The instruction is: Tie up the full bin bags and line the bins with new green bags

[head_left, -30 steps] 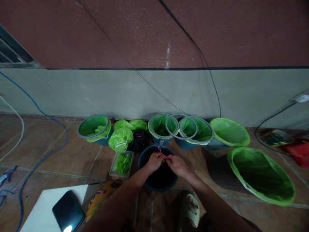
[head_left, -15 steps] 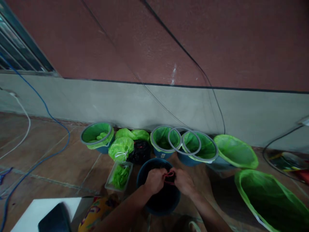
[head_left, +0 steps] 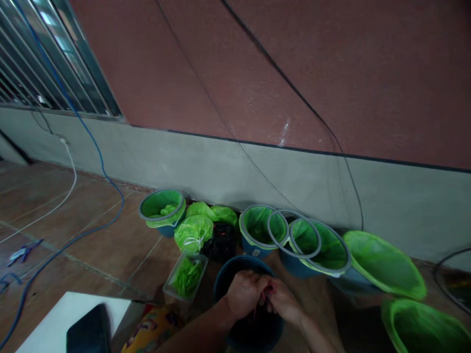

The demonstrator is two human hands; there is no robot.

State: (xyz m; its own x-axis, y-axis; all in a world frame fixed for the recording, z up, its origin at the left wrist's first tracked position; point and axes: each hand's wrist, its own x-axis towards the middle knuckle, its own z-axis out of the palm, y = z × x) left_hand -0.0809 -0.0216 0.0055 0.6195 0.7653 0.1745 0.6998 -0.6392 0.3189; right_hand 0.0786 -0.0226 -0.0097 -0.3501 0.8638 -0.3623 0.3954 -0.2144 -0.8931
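Note:
My left hand (head_left: 243,295) and my right hand (head_left: 285,300) meet above a dark blue bucket (head_left: 220,280). Both are closed on a red string (head_left: 271,288), which loops out between the fingers, with part of it hanging down. The bucket's inside is too dark to make out. Just beyond it sit a tied black plastic bag (head_left: 222,240) and a green bag (head_left: 194,233) knotted with white string. To the left, a clear tray (head_left: 168,286) holds crumpled green plastic (head_left: 187,277).
Along the wall stand bins with green liners: one at left (head_left: 162,205), one in the middle (head_left: 257,225), and several rightward. A loose grey ring (head_left: 270,230) rests across two rims. A blue cable (head_left: 110,223) crosses the tiles. A dark phone-like slab (head_left: 88,331) lies on a white surface (head_left: 55,323).
My hands have drawn together, and the red string between them is now bunched and partly hidden. The camera has turned left, so the scene sits further right and lower.

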